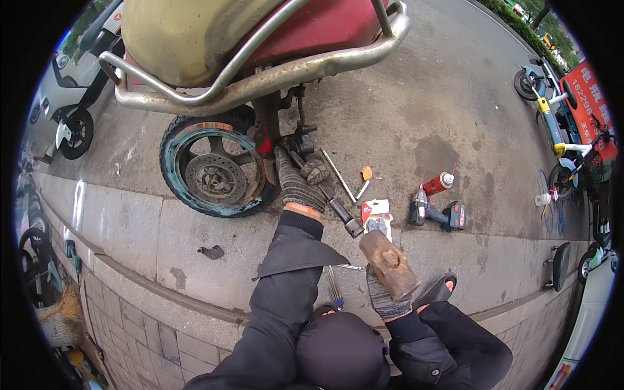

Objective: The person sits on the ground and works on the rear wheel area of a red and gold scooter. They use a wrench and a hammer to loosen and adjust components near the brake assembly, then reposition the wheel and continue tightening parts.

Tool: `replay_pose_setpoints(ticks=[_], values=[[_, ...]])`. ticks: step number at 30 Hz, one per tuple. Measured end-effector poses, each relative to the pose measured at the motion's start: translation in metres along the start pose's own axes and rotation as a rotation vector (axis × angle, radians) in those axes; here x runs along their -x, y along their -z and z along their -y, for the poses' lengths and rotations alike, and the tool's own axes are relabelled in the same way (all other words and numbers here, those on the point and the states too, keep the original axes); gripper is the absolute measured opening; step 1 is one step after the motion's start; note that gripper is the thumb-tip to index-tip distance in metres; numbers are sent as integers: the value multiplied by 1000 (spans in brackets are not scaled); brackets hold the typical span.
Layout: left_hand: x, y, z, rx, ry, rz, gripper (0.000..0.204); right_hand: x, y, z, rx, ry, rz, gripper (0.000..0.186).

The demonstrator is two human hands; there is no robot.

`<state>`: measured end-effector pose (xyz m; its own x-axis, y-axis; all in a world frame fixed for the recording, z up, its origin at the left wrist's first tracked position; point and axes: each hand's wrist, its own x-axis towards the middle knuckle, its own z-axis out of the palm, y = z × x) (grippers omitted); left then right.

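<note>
My gloved left hand (302, 185) is closed around a dark metal rod (341, 211) with a thick, socket-like end pointing toward me. The rod's far part sits among dark parts beside the scooter's fork (265, 123); where it ends is hidden. In my gloved right hand (387, 299) is a hammer (390, 263) with a heavy rusty brown head; glove and head hide most of its handle. The hammer head is apart from the rod, nearer to me. Left of the fork lies a wheel (214, 179) with a brake disc and blue-stained rim, tilted on the ground.
A scooter with a metal guard bar (260, 88) stands ahead. To the right lie a thin metal rod (338, 174), a blister pack (377, 216), a cordless impact wrench (439, 213) and a red spray can (438, 184). A kerb step (162, 286) runs behind; parked scooters flank the area.
</note>
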<state>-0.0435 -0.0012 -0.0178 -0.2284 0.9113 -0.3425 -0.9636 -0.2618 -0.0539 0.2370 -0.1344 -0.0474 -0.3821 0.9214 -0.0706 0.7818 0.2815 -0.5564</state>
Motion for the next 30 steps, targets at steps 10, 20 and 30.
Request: replay_pose_setpoints(ticks=[10,20,30], values=[[-12,5,-5,46,79,-25,52,-2,4,3,-96,-37,-45,39],[-8,3,-1,-53,87,4,53,-12,20,10,-918,-251,250,50],[-19,3,2,-1,20,-35,53,-18,3,4,-742,-185,125,54]])
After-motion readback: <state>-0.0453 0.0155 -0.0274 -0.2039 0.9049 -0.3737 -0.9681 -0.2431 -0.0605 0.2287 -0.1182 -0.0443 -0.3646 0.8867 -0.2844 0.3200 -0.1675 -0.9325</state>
